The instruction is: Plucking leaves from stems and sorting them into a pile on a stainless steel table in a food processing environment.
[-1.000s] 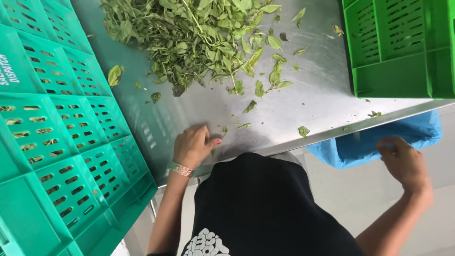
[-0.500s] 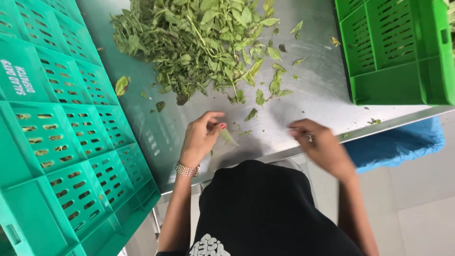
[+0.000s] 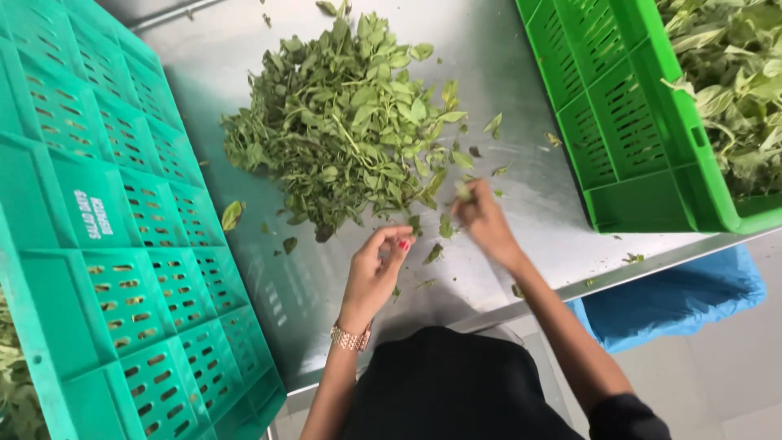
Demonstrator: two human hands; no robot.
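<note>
My right hand (image 3: 482, 218) sits at the near edge of the heap of green leaves (image 3: 350, 122), fingers pinched on a small leafy sprig (image 3: 463, 192) that I hold just off the steel table (image 3: 521, 106). My left hand (image 3: 376, 273) hovers nearer my body than the heap, fingers loosely curled and half open, holding nothing that I can make out; a gold watch (image 3: 351, 337) rides on that wrist. The sprig is small and partly hidden by my fingers, so I judge rather than see that its long axis runs from my fingertips up toward the heap, tip pointing into the pile. My pinch is light, so the sprig could slip and drop among the loose leaves (image 3: 436, 251) scattered on my side of the heap, where I would lose track of it. Those strays also lie toward the table edge, and a careless sweep of my wrist could push them off toward the blue bag (image 3: 676, 297) below.
</note>
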